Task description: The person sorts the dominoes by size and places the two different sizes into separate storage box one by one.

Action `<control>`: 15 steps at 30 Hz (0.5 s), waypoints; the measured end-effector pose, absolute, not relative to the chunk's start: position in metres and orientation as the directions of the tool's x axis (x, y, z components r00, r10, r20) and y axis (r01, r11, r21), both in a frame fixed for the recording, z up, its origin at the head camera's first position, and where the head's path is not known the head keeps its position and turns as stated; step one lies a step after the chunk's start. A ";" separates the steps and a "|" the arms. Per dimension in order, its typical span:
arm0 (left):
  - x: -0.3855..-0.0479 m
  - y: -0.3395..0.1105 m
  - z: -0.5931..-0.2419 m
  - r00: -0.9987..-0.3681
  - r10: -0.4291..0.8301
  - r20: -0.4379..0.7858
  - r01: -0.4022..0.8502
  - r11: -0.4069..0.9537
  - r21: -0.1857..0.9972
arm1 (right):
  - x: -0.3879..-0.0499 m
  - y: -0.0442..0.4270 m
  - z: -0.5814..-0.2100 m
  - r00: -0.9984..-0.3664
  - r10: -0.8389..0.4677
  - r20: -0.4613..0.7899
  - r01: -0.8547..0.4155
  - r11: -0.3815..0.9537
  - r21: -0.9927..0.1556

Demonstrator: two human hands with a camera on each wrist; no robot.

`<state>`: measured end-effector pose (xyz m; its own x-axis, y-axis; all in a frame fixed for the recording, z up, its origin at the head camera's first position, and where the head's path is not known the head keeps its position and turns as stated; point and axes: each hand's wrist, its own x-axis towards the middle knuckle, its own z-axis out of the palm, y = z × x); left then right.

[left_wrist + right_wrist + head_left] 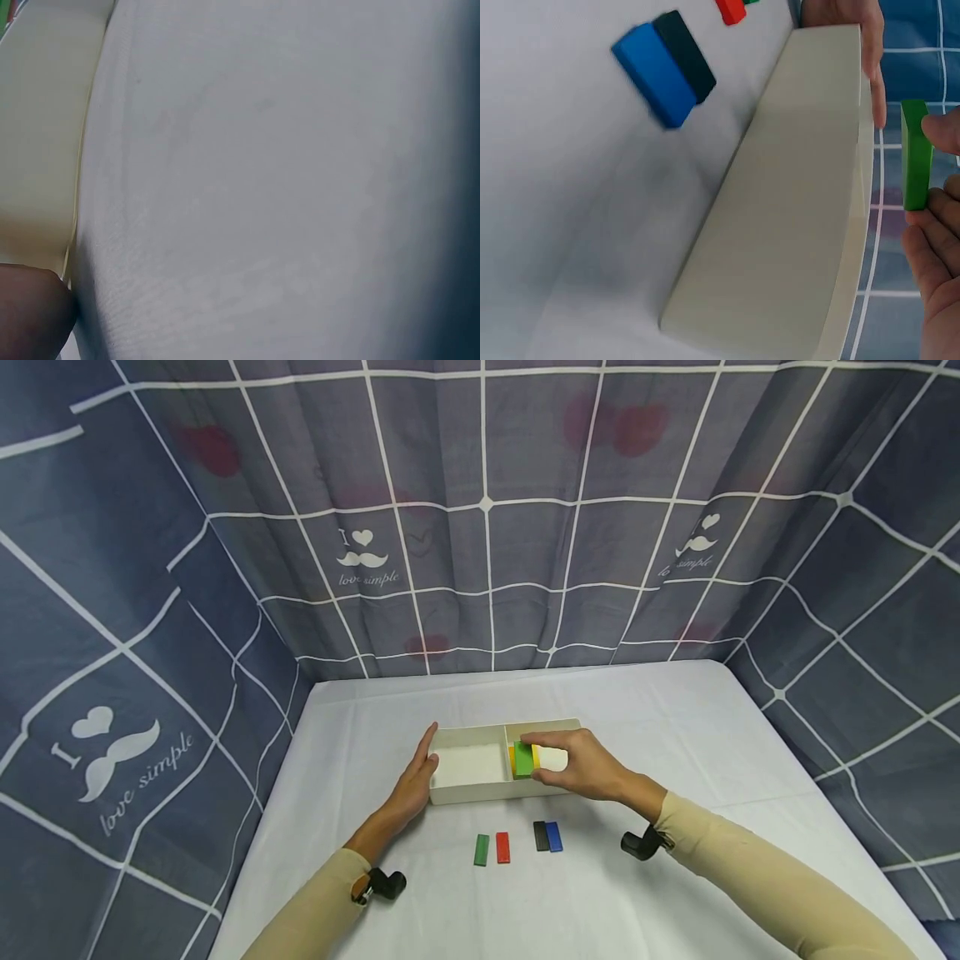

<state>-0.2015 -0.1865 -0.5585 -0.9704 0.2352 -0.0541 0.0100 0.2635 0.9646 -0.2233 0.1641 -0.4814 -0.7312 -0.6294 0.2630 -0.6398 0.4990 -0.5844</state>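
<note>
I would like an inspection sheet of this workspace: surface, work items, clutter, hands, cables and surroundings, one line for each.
Surface: white tablecloth, faint creases.
Work items: cream two-compartment box; light green block over its right compartment; something yellow beside it, too hidden to name; on the cloth, dark green block, red block, black block and blue block, the last two side by side.
Clutter: nothing seen.
Left hand: touches the box's left end.
Right hand: pinches the light green block.
Cables: nothing seen.
Surroundings: grey-blue curtain with white grid lines.
</note>
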 end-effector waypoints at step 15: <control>-0.202 -0.186 -0.559 -0.970 0.235 -0.059 0.004 0.259 0.966 | -0.240 0.187 -0.484 -0.753 -0.623 0.211 -0.611 0.544 -0.575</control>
